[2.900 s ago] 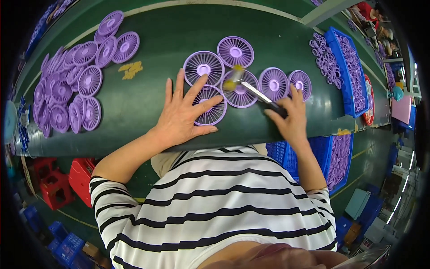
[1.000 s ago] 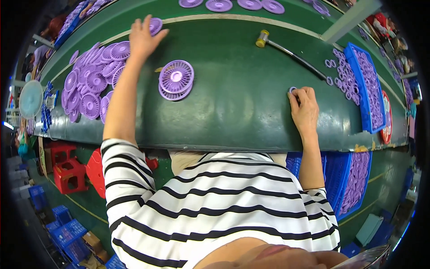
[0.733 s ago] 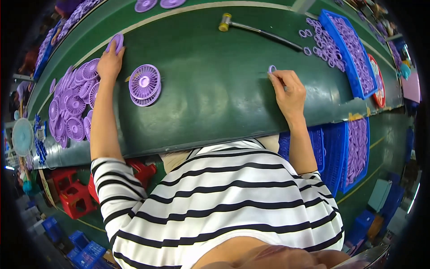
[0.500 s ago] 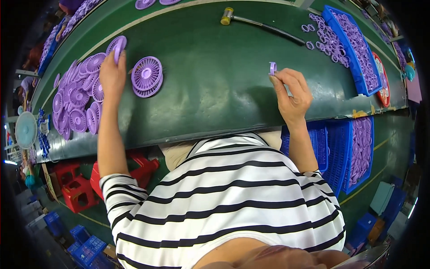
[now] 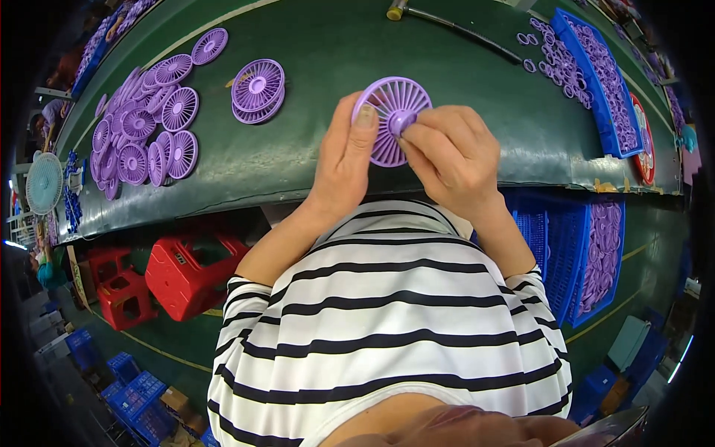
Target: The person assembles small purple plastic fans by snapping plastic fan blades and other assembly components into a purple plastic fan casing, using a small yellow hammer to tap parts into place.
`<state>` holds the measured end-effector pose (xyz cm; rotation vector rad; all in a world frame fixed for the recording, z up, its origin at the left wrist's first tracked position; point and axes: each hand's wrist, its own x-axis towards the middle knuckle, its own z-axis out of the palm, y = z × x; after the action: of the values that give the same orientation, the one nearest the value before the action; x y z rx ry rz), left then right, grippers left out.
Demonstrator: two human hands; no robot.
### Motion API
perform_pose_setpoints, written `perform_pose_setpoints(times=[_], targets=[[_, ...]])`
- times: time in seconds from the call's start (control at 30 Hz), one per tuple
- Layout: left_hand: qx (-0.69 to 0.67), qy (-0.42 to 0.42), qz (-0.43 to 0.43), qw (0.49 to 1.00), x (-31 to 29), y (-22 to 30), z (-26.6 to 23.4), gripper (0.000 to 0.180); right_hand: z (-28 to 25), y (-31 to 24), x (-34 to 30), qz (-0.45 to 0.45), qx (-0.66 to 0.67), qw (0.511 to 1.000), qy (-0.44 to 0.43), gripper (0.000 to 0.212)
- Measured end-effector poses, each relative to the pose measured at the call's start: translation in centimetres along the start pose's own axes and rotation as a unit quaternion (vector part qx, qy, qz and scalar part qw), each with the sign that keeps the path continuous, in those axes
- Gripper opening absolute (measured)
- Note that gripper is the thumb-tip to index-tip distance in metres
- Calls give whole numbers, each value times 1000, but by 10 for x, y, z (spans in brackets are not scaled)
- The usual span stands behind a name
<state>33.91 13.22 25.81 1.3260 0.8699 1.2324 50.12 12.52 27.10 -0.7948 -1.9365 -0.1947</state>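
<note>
Above the table's near edge, my left hand grips a round purple fan grille by its left rim, thumb across the spokes. My right hand is closed in a pinch on a small purple ring, which sits at the grille's hub; whether it is seated there I cannot tell. Two more purple grilles lie stacked left of centre. Further left spreads a heap of the same grilles.
A mallet lies at the back of the green table. Loose purple rings spill beside a blue tray of rings at right. Below stand blue crates on the right and red stools on the left.
My left hand has brought a grille from the heap to the middle. My right hand has moved left with the ring, and both hands now meet at the grille's hub.
</note>
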Motion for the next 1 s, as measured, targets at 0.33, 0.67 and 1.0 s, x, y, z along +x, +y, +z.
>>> perform_pose_setpoints(times=[0.33, 0.67, 1.0], targets=[[179, -49, 20, 983, 3, -5, 4, 36, -5, 3, -7, 97, -6, 983, -157, 16], [-63, -129, -130, 981, 13, 8, 1, 36, -20, -3, -13, 145, -69, 981, -108, 28], [-65, -235, -153, 958, 17, 2, 12, 44, -39, 61, -21, 178, 228, 950, -118, 24]])
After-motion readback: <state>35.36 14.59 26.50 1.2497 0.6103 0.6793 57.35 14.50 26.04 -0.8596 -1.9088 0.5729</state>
